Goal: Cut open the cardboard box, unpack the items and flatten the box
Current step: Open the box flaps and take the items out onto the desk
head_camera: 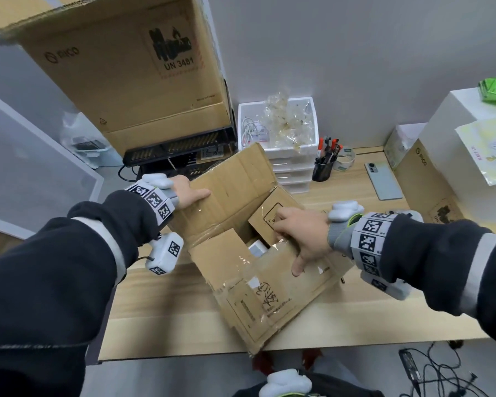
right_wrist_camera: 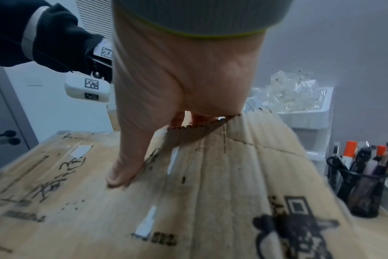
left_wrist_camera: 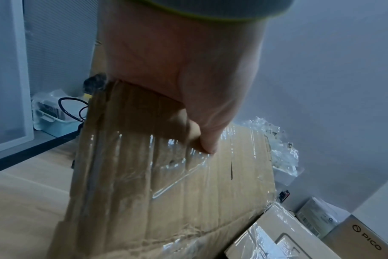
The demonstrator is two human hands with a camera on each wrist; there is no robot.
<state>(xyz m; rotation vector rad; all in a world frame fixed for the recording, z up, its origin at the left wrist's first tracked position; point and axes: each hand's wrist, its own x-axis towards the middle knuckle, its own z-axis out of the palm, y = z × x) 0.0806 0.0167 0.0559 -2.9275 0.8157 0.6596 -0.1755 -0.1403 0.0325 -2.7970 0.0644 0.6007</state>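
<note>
Cardboard box (head_camera: 258, 285): opened at frame centre, flaps spread.
Left hand (head_camera: 188, 193): far flap is gripped, thumb on top.
Right hand (head_camera: 301, 236): near flap's edge is gripped, fingers curled inside.

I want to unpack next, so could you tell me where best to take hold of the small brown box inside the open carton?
Probably by its raised upper edge, from above on the right: the small brown box leans tilted in the carton, top end exposed beneath the right hand.

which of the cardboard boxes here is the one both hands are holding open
The taped cardboard box at the desk's middle: left hand and right hand grip its flaps. The large box behind and the smaller PICO box stand untouched.
</note>
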